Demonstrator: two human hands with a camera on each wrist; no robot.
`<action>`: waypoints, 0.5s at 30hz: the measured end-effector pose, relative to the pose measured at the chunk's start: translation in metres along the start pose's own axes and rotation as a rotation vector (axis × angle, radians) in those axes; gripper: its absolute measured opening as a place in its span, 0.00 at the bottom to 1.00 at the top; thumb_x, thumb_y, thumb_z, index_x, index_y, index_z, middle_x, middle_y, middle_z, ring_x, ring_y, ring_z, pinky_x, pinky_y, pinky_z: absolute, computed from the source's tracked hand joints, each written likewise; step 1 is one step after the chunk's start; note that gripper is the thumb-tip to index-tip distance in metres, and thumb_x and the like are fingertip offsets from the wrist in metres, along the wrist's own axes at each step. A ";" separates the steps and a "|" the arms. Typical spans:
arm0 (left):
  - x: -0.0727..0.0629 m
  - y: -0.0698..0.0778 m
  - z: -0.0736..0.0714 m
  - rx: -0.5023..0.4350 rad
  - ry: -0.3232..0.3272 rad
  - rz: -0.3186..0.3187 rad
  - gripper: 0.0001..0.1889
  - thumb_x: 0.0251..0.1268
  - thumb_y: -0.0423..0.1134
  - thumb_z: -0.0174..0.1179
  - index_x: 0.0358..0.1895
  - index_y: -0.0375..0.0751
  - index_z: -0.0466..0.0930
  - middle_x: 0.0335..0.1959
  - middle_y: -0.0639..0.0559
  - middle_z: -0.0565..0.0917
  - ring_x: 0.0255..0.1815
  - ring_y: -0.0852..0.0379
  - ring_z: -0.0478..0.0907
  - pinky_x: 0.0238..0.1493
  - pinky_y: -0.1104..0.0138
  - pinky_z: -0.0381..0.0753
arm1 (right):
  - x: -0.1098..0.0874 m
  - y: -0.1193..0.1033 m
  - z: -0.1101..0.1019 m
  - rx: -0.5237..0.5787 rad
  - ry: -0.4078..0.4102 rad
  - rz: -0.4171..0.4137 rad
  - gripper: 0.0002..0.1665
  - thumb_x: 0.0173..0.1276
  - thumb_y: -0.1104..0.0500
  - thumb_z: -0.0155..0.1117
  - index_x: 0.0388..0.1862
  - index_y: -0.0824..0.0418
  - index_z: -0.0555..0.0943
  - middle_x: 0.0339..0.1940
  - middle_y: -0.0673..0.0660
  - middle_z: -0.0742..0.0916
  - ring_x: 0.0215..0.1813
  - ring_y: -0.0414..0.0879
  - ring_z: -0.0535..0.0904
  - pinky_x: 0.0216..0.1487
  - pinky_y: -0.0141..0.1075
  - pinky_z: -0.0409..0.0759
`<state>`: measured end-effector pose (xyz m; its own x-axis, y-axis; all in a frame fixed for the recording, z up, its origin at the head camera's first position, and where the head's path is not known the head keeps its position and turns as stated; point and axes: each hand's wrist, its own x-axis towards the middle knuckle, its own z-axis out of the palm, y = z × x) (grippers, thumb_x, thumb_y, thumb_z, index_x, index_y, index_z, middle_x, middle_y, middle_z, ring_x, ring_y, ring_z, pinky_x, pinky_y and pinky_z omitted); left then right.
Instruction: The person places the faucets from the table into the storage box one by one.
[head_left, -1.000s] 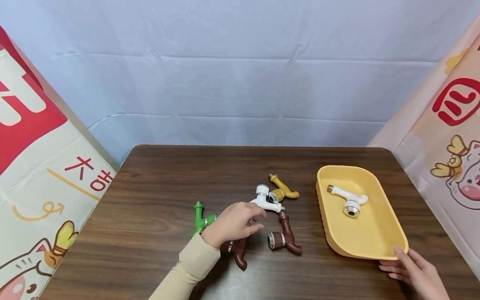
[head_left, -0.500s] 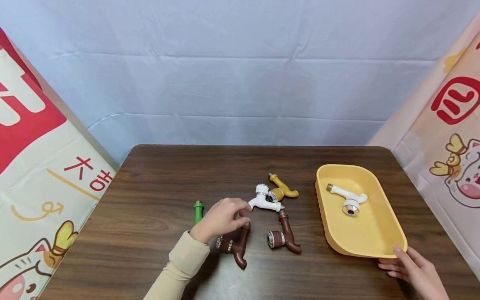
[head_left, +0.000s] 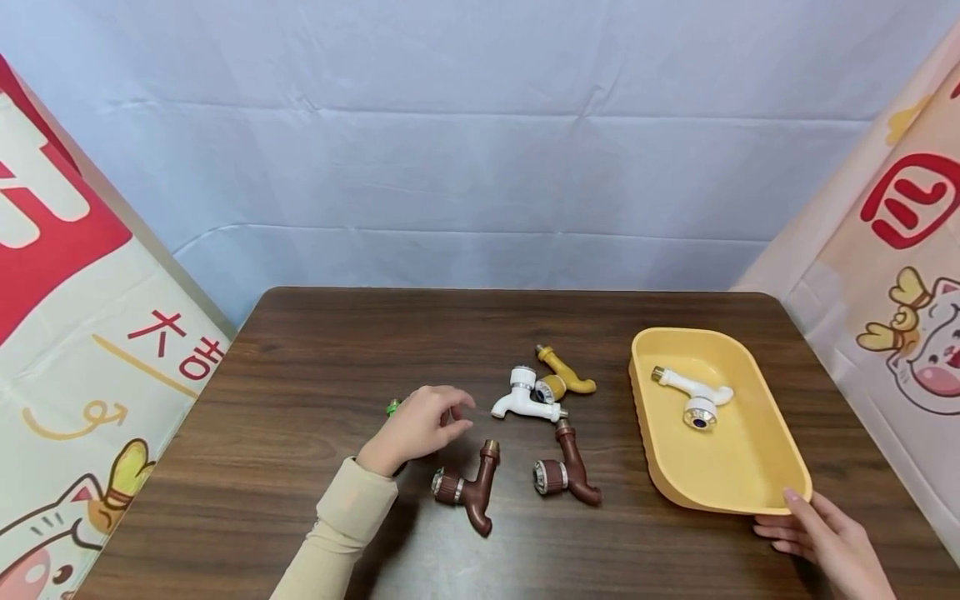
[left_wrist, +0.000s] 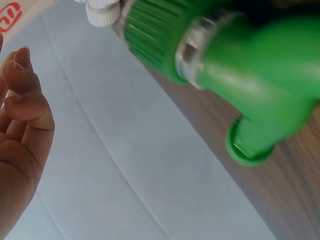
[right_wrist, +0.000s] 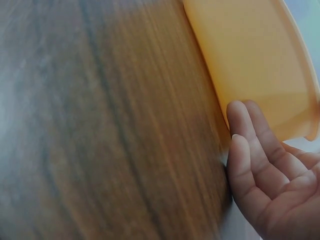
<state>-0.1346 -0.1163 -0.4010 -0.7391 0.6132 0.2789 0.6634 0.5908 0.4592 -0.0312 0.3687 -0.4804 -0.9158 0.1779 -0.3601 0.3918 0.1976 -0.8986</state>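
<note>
My left hand [head_left: 416, 423] is above the table, its fingers loosely bent with nothing between them. Beneath it lies a green tap [head_left: 393, 407], mostly hidden in the head view but large in the left wrist view, where its ribbed knob [left_wrist: 155, 37] shows. Just right of that hand lies a brown tap [head_left: 480, 492] with a brass thread. My right hand [head_left: 832, 542] holds the near right corner of a yellow tray [head_left: 738, 479], thumb on the rim and fingers against the outer wall. Inside the tray rests a white tap [head_left: 693, 390].
Mid-table, a second white tap [head_left: 525, 406] lies against a yellow tap [head_left: 570, 375]. Another brown tap [head_left: 576, 471] is just below them, its threaded end close to the white one. A pale cloth [head_left: 480, 183] hangs behind the table [head_left: 337, 333], with printed sheets at both sides.
My left hand has moved left, away from the white tap and past the brown one, to above the green tap. The right hand stays at the tray's corner.
</note>
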 end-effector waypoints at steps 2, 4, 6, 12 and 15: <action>-0.002 -0.002 -0.002 0.005 0.008 -0.016 0.08 0.53 0.34 0.64 0.38 0.39 0.80 0.24 0.57 0.78 0.21 0.66 0.72 0.24 0.74 0.70 | -0.001 0.000 0.000 0.005 0.000 -0.002 0.23 0.71 0.46 0.44 0.49 0.65 0.63 0.23 0.54 0.86 0.28 0.43 0.83 0.28 0.38 0.80; -0.004 -0.004 -0.003 0.009 0.013 -0.031 0.09 0.53 0.34 0.64 0.38 0.39 0.80 0.24 0.56 0.79 0.21 0.66 0.72 0.24 0.74 0.71 | -0.001 0.000 0.000 0.024 -0.004 -0.002 0.19 0.71 0.46 0.45 0.47 0.60 0.65 0.23 0.54 0.86 0.28 0.43 0.83 0.28 0.38 0.80; -0.007 -0.006 -0.004 0.018 0.017 -0.047 0.09 0.52 0.34 0.65 0.38 0.38 0.80 0.25 0.55 0.79 0.22 0.65 0.73 0.25 0.73 0.71 | -0.002 0.000 -0.001 0.039 -0.009 -0.003 0.15 0.71 0.46 0.45 0.45 0.55 0.67 0.23 0.54 0.86 0.29 0.43 0.83 0.28 0.38 0.80; -0.015 -0.013 -0.008 0.037 -0.004 -0.111 0.11 0.52 0.34 0.65 0.40 0.38 0.80 0.30 0.51 0.80 0.28 0.58 0.76 0.28 0.70 0.73 | -0.003 -0.001 -0.002 0.080 -0.018 0.001 0.10 0.71 0.46 0.46 0.42 0.50 0.67 0.24 0.53 0.86 0.29 0.43 0.83 0.28 0.38 0.80; -0.018 -0.016 -0.008 0.041 -0.020 -0.136 0.12 0.53 0.34 0.65 0.42 0.37 0.79 0.33 0.48 0.81 0.30 0.55 0.76 0.29 0.69 0.74 | -0.003 -0.002 -0.002 0.095 -0.019 0.017 0.14 0.70 0.46 0.47 0.45 0.54 0.67 0.24 0.53 0.86 0.29 0.43 0.83 0.29 0.38 0.80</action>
<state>-0.1327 -0.1414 -0.4065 -0.8201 0.5364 0.1995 0.5621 0.6894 0.4569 -0.0294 0.3697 -0.4772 -0.9111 0.1616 -0.3791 0.3976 0.1027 -0.9118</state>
